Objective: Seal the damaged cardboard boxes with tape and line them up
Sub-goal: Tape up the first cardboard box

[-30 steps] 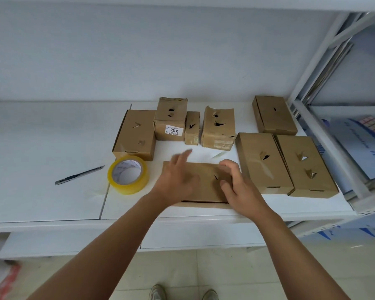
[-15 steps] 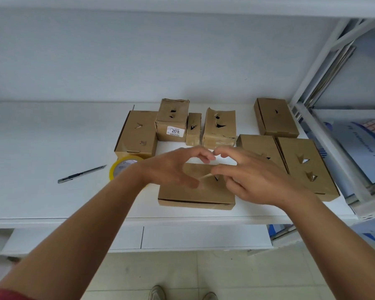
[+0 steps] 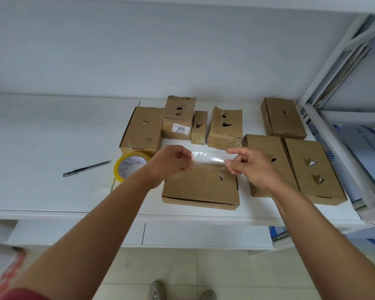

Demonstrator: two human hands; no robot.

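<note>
Head view: left hand (image 3: pixel 170 163) and right hand (image 3: pixel 250 164) each pinch one end of clear tape strip (image 3: pixel 208 158), stretched above front box (image 3: pixel 200 187) near shelf (image 3: pixel 41 137) front edge. Tape roll (image 3: pixel 129 165), knife (image 3: pixel 86 168) left; bare shelf beyond. Boxes crowd right.

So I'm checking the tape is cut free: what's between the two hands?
In the head view, a clear strip of tape spans from the left hand to the right hand, above the nearest box.
</note>
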